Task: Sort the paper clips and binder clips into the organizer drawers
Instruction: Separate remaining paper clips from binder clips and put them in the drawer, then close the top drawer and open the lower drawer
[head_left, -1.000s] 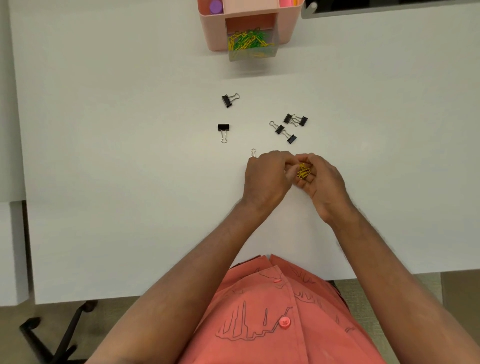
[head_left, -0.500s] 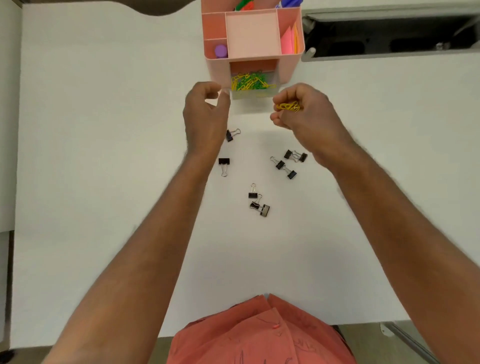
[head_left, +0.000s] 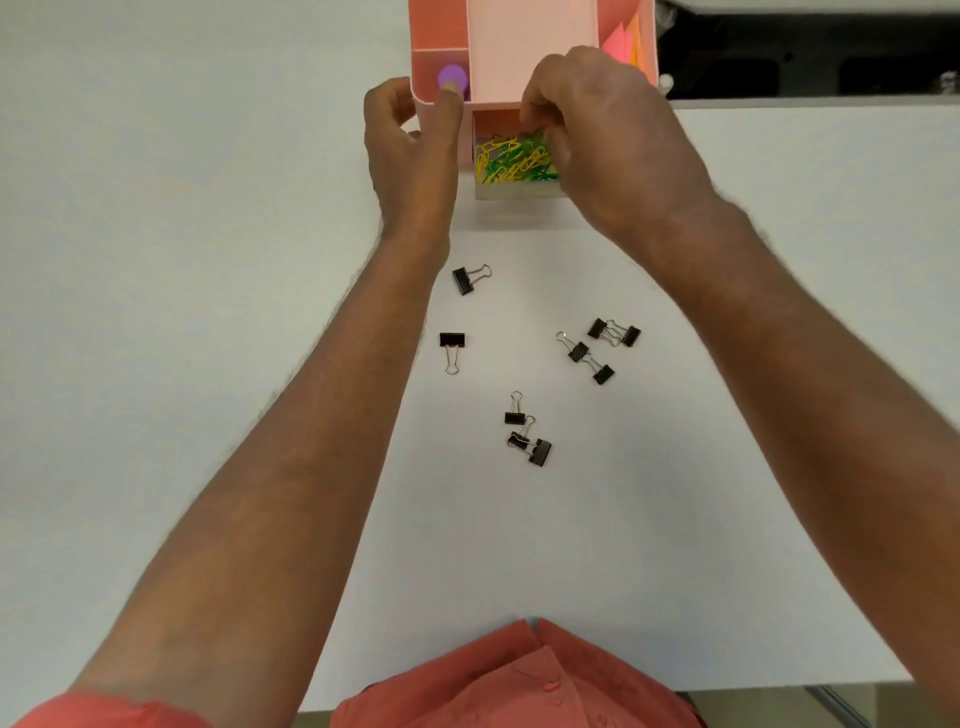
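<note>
Your right hand (head_left: 613, 145) curls over the clear plastic drawer (head_left: 514, 192) of yellow and green paper clips (head_left: 511, 161) (grip contents hidden); light, slippery black binder clips (head_left: 530, 431) wait on the white table (head_left: 208, 208); pinch their bodies.

Person wears a coral-red shirt (head_left: 524, 680) with thin dark line drawing on the fabric, one matching button (head_left: 550, 686) visible at the front placket. Short sleeve (head_left: 104, 714), same colour. Forearms bare, hairy. No watch or rings visible.
</note>
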